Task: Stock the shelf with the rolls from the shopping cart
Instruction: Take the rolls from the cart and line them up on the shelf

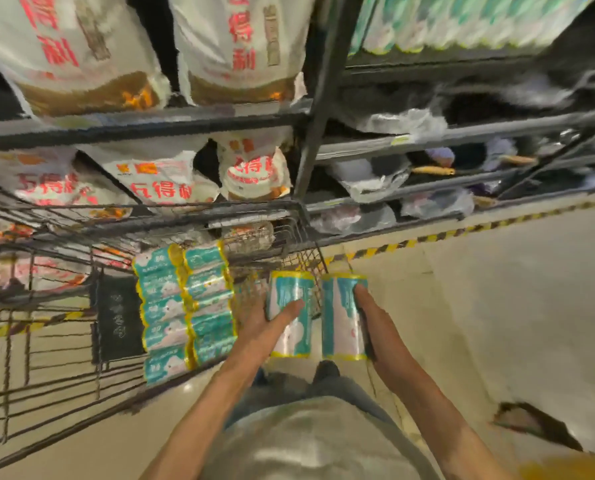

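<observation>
My left hand (268,320) grips one teal-and-white wrapped roll pack (291,315), and my right hand (370,313) grips a second one (339,317). Both packs hang side by side in front of my body, just right of the wire shopping cart (64,358). Several more teal packs (185,306) lie stacked in the cart's right end. The dark metal shelf (310,140) rises ahead; matching teal packs (462,22) fill its top right level.
Large white sacks with red characters (240,46) fill the left shelf bays. Plastic-wrapped goods (375,178) sit on the lower right shelves. A yellow-black floor stripe (462,232) runs along the shelf base. A broken floor patch (531,424) lies at right.
</observation>
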